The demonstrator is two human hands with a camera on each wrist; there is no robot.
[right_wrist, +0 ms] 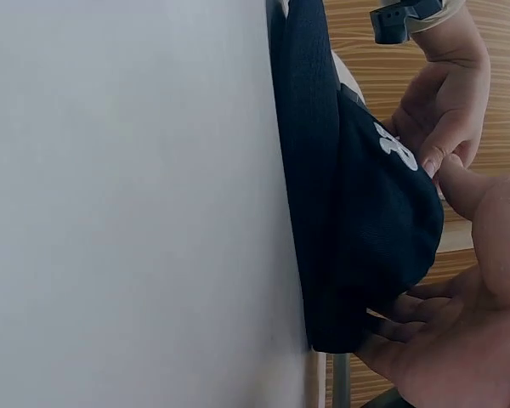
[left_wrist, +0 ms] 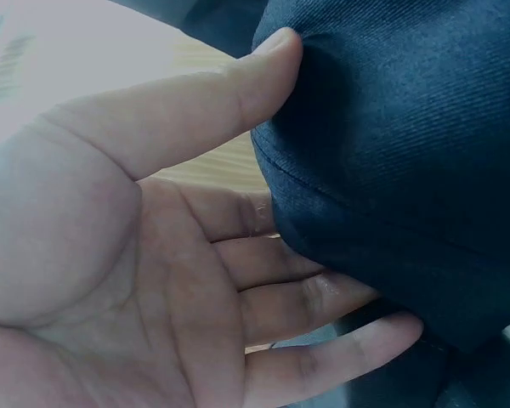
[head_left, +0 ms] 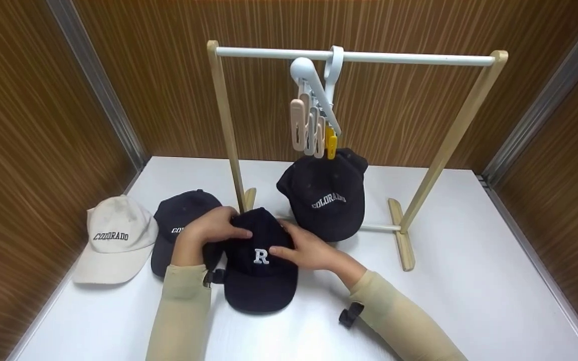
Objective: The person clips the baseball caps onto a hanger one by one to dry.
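Observation:
A navy baseball cap [head_left: 260,286] with a white letter R lies brim toward me on the white table. My left hand [head_left: 213,228] grips the left side of its crown, thumb on the front. In the left wrist view, the fingers [left_wrist: 306,302] reach under the cap's edge. From the right, my right hand [head_left: 314,250] holds the crown, its thumb beside the R. The right wrist view has the cap [right_wrist: 374,221] low against the tabletop, with fingers [right_wrist: 399,327] tucked at its back edge.
A dark COLORADO cap [head_left: 183,205] and a cream COLORADO cap [head_left: 118,250] lie to the left. Behind stands a rack [head_left: 419,59] with a white clip hanger [head_left: 314,85]. Another dark COLORADO cap [head_left: 326,180] is just below its yellow clip [head_left: 332,148]. Wood-grain walls enclose the table.

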